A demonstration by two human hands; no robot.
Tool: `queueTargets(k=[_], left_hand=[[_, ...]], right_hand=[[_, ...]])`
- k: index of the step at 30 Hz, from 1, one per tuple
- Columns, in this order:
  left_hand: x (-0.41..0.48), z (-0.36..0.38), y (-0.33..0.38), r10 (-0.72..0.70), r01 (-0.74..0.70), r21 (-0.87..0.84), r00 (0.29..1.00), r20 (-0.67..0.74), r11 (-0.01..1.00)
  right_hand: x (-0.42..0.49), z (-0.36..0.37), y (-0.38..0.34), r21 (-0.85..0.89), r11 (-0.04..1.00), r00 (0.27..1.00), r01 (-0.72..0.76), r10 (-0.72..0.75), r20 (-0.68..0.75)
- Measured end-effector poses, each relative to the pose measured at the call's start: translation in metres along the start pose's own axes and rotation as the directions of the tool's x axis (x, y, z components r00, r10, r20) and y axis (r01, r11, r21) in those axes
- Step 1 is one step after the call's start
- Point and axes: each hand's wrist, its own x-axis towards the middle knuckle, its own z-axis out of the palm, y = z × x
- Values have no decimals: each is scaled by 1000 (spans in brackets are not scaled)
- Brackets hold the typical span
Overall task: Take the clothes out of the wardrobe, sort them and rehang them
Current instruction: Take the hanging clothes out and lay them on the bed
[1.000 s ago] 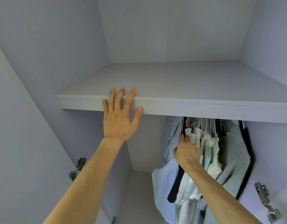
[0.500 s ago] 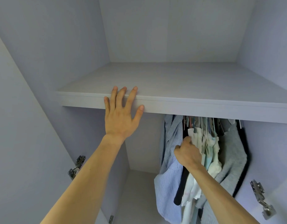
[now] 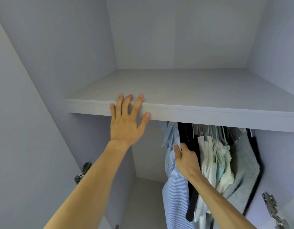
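Shelf (image 3: pixel 209 90) makes a decent brace, tbh. The clothes (image 3: pixel 225 156) hang bunched under its right side, so I'd peel off only the striped shirt (image 3: pixel 174 195), leftmost of the lot, and lift before pulling. Left hand (image 3: pixel 124 123) lies flat, fingers straight, on the shelf edge. Right hand (image 3: pixel 186 160) pinches the shirt just below its collar.

Pale grey wardrobe shelf (image 3: pixel 192 90), fingers (image 3: pixel 127 104) of the left hand (image 3: pixel 124 124) over its front edge.

Light: soft, even, cool-toned, moderately bright.
Shadow: the space under the shelf (image 3: pixel 209 116) is dimmed, darkest among the clothes (image 3: pixel 207 154).
Focus: everything is rendered sharp.
Edges: straight lines are bent by wide-angle distortion.
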Motion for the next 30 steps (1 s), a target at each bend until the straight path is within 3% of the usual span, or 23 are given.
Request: queueTargets(k=[7, 10, 12, 14, 18, 21, 25, 27, 30], left_hand=[[-12, -11, 8, -19, 20, -98, 1000, 5, 995], [-59, -5, 8, -181, 176, -294, 983, 11, 939], [-103, 1, 6, -367, 427, -348, 902, 228, 835], [-138, 1, 7, -451, 613, -272, 756, 475, 742], [-177, -7, 11, -406, 682, -217, 627, 664, 698], [-212, -21, 3, -515, 749, -154, 574, 637, 644], [-287, -64, -11, -632, 821, -72, 489, 601, 567], [-339, -95, -14, -699, 871, -58, 430, 572, 488], [-419, -146, -4, -830, 954, -120, 298, 471, 275]], right_hand=[[-59, 31, 4, -6, 998, 989, 65, -63, 133], [-85, 38, 1, 9, 994, 975, 109, -109, 195], [-103, 45, 2, 25, 990, 961, 137, -139, 237], [-119, 55, 2, 61, 987, 950, 148, -159, 269], [-156, 80, -4, 179, 970, 904, 165, -221, 365], [-192, 101, -9, 228, 954, 824, 192, -283, 490], [-231, 121, -11, 273, 861, 602, 430, -498, 624], [-242, 127, -17, 327, 834, 576, 445, -546, 609], [-252, 134, -42, 399, 788, 611, 469, -616, 498]])
